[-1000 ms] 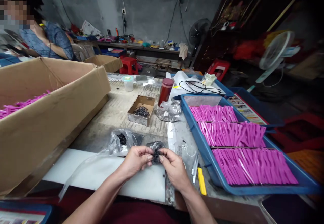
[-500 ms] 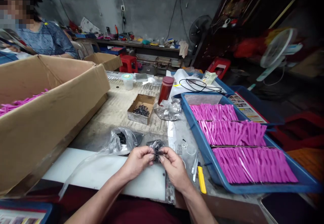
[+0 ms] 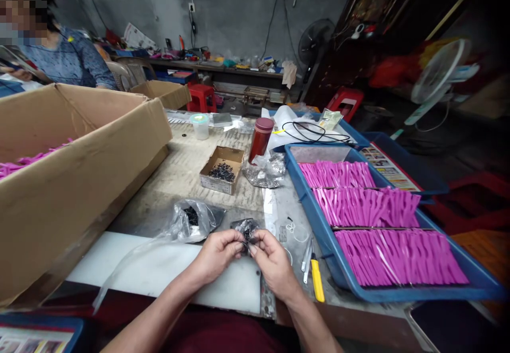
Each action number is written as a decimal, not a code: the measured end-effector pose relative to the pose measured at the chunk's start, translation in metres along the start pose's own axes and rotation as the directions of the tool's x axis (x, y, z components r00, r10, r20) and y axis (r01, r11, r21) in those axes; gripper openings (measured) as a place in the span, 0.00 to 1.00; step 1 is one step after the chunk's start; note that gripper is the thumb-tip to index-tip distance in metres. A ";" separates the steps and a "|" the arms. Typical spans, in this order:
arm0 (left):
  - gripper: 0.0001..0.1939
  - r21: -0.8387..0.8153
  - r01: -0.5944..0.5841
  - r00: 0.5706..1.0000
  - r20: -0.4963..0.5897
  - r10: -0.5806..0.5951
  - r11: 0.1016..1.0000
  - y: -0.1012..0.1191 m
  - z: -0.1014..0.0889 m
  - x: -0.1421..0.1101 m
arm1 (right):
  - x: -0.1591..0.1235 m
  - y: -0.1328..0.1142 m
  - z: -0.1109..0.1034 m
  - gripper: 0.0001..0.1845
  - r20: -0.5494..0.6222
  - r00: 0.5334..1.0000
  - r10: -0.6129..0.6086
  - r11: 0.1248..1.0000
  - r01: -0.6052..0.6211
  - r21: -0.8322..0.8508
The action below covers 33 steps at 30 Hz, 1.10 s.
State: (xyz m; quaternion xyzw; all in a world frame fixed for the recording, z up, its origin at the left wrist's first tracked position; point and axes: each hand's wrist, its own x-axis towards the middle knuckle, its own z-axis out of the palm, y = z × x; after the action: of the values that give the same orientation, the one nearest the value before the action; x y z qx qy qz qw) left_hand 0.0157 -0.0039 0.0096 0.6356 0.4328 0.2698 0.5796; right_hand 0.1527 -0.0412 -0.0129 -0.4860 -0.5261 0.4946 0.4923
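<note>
My left hand (image 3: 221,248) and my right hand (image 3: 271,255) meet over the front of the table, both pinched closed with fingertips nearly touching. Between them is something small and dark that I cannot make out. Just behind the fingers lies a small plastic bag (image 3: 244,225) with dark pieces in it. To the left sits a larger clear plastic bag (image 3: 184,220) holding black parts. Under my hands is a white board (image 3: 167,270). Farther back stands a small cardboard box (image 3: 217,184) of tiny black, screw-like pieces.
A blue tray (image 3: 314,236) with rows of magenta plastic pieces (image 3: 398,257) is on the right. Beside it lies a yellow-handled screwdriver (image 3: 317,281). A large cardboard box (image 3: 99,161) fills the left. A dark red canister (image 3: 262,139) stands behind. A co-worker (image 3: 71,58) sits at far left.
My hands stay pinched together in almost the same place, with only slight finger movement. The view has shifted a little, and the co-worker at left has moved slightly.
</note>
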 end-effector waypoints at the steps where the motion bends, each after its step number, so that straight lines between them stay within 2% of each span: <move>1: 0.05 0.012 -0.003 1.000 -0.005 0.004 1.000 0.000 0.000 0.000 | 0.000 0.001 0.000 0.05 -0.003 1.000 0.001 1.000 -0.001 -0.004; 8: 0.06 0.097 -0.036 0.999 -0.015 0.038 0.995 -0.003 0.000 0.000 | 0.001 0.004 0.000 0.04 -0.007 1.000 0.008 1.000 -0.008 -0.023; 11: 0.06 0.165 -0.082 0.996 -0.019 0.087 0.983 -0.003 -0.001 0.000 | 0.001 0.003 0.001 0.04 -0.002 1.000 0.009 1.000 -0.009 -0.020; 17: 0.07 0.386 -0.225 0.970 0.002 0.243 0.895 -0.002 -0.003 -0.001 | 0.001 0.000 -0.001 0.05 0.048 0.999 0.017 0.998 -0.014 -0.056; 21: 0.08 0.454 -0.299 0.949 0.046 0.313 0.839 -0.003 -0.004 0.000 | 0.004 -0.004 -0.005 0.05 0.101 0.994 0.050 0.993 -0.039 -0.111; 27: 0.08 0.461 -0.315 0.945 0.071 0.319 0.830 -0.003 -0.003 0.000 | 0.009 -0.008 -0.008 0.05 0.165 0.981 0.105 0.993 -0.094 -0.071; 33: 0.08 0.449 -0.242 0.965 0.019 0.261 0.860 -0.001 -0.002 -0.001 | 0.010 -0.008 -0.005 0.04 0.138 0.984 0.114 0.993 -0.115 -0.005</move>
State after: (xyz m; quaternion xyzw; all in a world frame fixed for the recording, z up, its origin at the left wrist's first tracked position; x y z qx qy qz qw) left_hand 0.0133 -0.0043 0.0089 0.7969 0.4086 0.2497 0.3682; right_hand 0.1572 -0.0318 -0.0046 -0.4794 -0.5296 0.5553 0.4259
